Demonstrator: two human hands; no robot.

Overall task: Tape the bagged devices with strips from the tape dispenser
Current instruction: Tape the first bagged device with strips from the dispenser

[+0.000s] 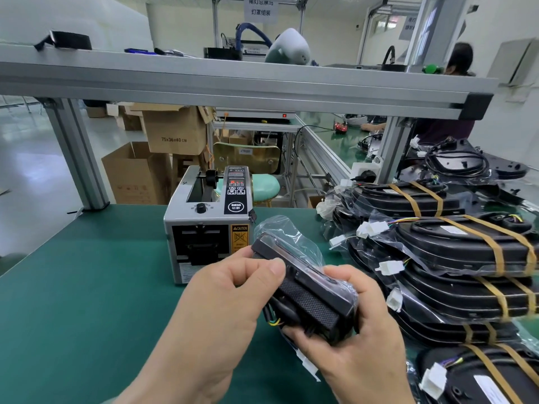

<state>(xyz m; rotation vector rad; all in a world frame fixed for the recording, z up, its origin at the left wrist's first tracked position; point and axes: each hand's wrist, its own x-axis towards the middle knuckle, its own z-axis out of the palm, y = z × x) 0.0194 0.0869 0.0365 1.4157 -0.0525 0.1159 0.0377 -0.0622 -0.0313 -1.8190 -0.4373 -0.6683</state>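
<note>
A black device in a clear plastic bag (309, 295) is held above the green table (87, 287), just in front of the grey tape dispenser (204, 225). My left hand (227, 298) pinches its upper left end with curled fingers. My right hand (358, 339) cups it from below and the right, thumb on the bag. The loose end of the bag sticks up behind the device. White connectors and coloured wires hang under it. No tape strip shows at the dispenser's mouth.
Stacks of bagged black devices bound with tan tape (455, 252) fill the table's right side, with white connectors sticking out. An aluminium frame rail (233, 88) crosses overhead. Cardboard boxes (172, 132) stand behind the table. Another person (458, 62) sits at the far right.
</note>
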